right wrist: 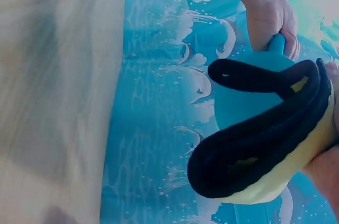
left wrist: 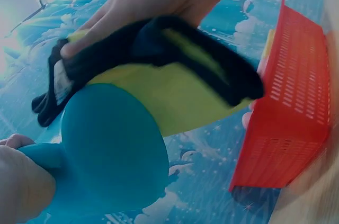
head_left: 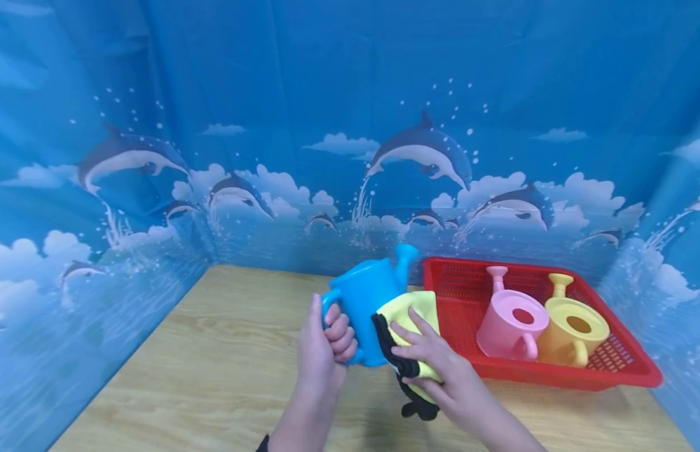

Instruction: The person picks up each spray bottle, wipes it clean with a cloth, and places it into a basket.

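Note:
In the head view a blue watering can (head_left: 361, 307) is held up over the table, its spout pointing up and right. My left hand (head_left: 329, 342) grips it by the handle, fingers curled round. A folded yellow cloth with black edging (head_left: 420, 307) lies against the can's right side, held there by my right hand (head_left: 440, 367), fingers over the cloth and thumb lower down. From the left wrist, the can's rounded blue base (left wrist: 116, 150) is seen with the cloth (left wrist: 175, 97) draped along it. In the right wrist view the cloth's black edge (right wrist: 249, 144) hides part of the can.
A red basket (head_left: 451, 314) stands on the wooden table (head_left: 214, 358) to the right, holding a pink watering can (head_left: 505, 329) and a yellow watering can (head_left: 564, 342). A blue dolphin-print curtain (head_left: 304, 94) closes off the back and sides.

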`<state>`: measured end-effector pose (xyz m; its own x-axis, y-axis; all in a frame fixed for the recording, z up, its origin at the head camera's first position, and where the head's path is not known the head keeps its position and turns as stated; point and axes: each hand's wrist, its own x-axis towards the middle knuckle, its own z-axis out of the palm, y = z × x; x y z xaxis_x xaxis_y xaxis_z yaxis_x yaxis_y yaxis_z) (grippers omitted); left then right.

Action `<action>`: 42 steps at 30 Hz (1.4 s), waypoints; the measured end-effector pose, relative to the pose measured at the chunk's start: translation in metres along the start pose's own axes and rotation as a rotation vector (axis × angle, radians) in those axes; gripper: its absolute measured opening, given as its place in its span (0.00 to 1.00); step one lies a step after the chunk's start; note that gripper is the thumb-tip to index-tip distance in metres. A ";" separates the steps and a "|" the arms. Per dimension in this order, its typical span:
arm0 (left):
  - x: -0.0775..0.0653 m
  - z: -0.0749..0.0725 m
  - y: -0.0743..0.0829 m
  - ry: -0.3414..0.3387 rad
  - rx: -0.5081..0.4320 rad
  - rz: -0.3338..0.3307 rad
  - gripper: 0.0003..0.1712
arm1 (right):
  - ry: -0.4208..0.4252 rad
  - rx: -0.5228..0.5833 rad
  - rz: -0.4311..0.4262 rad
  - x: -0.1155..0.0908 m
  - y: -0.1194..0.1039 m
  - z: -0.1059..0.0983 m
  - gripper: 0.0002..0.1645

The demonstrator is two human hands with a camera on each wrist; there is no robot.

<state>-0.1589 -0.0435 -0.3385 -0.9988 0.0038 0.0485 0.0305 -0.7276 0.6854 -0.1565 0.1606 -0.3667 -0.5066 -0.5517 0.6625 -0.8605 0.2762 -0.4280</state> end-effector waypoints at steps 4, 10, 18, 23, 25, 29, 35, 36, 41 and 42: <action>0.002 -0.004 0.004 -0.006 -0.024 0.027 0.30 | -0.060 0.010 0.067 -0.011 -0.006 -0.002 0.42; 0.002 -0.004 0.004 -0.057 -0.020 0.004 0.30 | -0.005 0.017 0.052 -0.014 -0.005 -0.003 0.41; -0.003 0.001 -0.009 -0.202 0.007 -0.050 0.30 | 0.211 -0.039 0.127 0.011 0.000 -0.006 0.33; -0.003 0.000 -0.014 -0.260 0.004 -0.026 0.30 | 0.224 -0.038 0.244 0.026 0.001 -0.010 0.27; -0.004 0.000 -0.015 -0.277 0.016 -0.036 0.30 | 0.239 -0.052 0.289 0.031 0.002 -0.012 0.25; -0.008 0.003 -0.015 -0.248 0.040 -0.075 0.29 | 0.266 -0.052 0.339 0.038 0.001 -0.016 0.24; -0.009 0.004 -0.010 -0.160 0.007 -0.055 0.30 | 0.221 -0.054 0.330 0.037 -0.004 -0.013 0.25; -0.009 0.004 -0.009 -0.156 0.004 -0.046 0.30 | 0.223 -0.074 0.322 0.036 -0.004 -0.012 0.25; -0.006 0.002 -0.004 -0.123 -0.012 -0.016 0.30 | 0.228 -0.156 0.291 0.026 -0.007 -0.004 0.27; -0.006 0.001 -0.003 -0.117 -0.016 -0.011 0.30 | 0.224 -0.166 0.296 0.023 -0.009 -0.002 0.27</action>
<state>-0.1529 -0.0404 -0.3397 -0.9879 0.0908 0.1259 0.0183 -0.7377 0.6749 -0.1609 0.1474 -0.3463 -0.7171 -0.2494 0.6508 -0.6633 0.5309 -0.5275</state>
